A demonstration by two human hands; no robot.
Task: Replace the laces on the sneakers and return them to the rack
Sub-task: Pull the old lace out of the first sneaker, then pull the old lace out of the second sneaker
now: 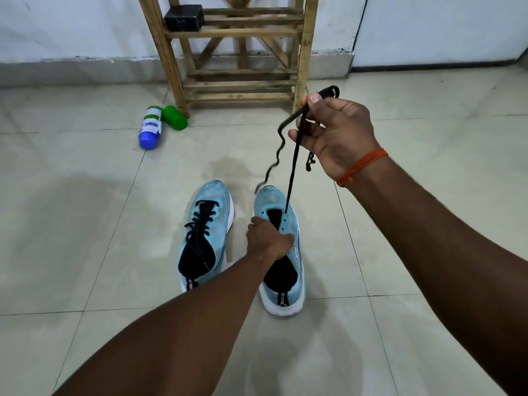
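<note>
Head view: the wooden rack (237,52) stands against the white wall (71,30), its front legs on the tiled floor (85,224). A black box (184,18) sits on one of its upper shelves. Beside the rack's front leg on my left lie a blue-and-white bottle (150,127) and a green container (175,118), touching each other. Bare tile runs between the rack and the two light blue sneakers, which stand side by side with a narrow gap between them, toes toward the rack.

The laced sneaker (205,232) is on my left, untouched. My left grip (270,241) is clamped on the second sneaker (281,252), fingers curled over its upper beside the eyelets. My right grip (340,135), with an orange thread (361,165) round the wrist, is raised above that shoe and pinched tight on the black lace (294,164). One strand runs taut from my fingers down into a front eyelet. The other end dangles free in a wavy, blurred line over the toe.
</note>
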